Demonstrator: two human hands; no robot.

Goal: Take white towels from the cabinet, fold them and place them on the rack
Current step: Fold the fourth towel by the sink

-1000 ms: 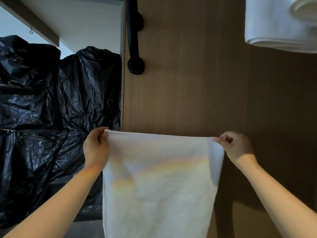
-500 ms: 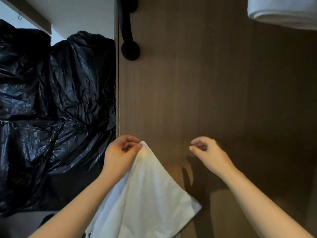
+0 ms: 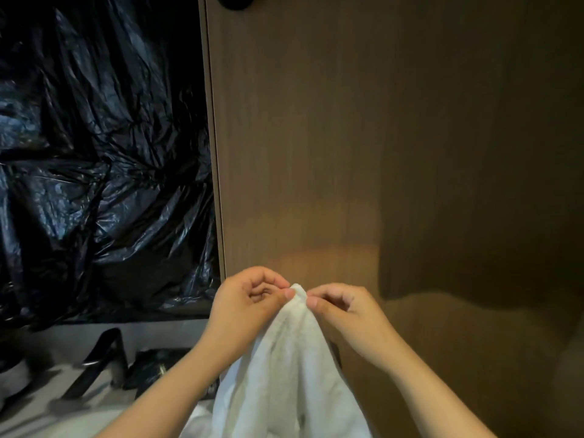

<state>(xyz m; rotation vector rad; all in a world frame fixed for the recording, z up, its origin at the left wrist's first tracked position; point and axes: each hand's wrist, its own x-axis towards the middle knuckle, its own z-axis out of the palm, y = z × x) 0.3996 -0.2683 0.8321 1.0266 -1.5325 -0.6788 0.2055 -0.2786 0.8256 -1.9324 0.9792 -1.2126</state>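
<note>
1. We find the white towel [image 3: 294, 358] low in the centre of the view, hanging in front of a wooden panel [image 3: 347, 137]. Its top is gathered into a narrow peak, and the cloth falls from there in soft folds past the bottom edge.
2. The left hand [image 3: 249, 298] pinches the left side of that peak between thumb and forefinger. Its other fingers are curled inward.
3. The right hand [image 3: 341, 308] pinches the right side of the same peak in the same way. The fingertips of the two hands lie just beside each other.
4. Both forearms rise from the bottom edge, one on each side of the towel.
5. The panel is brown with vertical grain. Its right part lies in shadow.
6. A black knob [image 3: 235, 1] sits on the panel, cut off by the top edge.
7. Crumpled black plastic sheeting [image 3: 94, 153] fills the area left of the panel's edge.
8. Below the sheeting, dark objects [image 3: 101, 358] lie on a pale grey surface. We cannot tell what they are.
</note>
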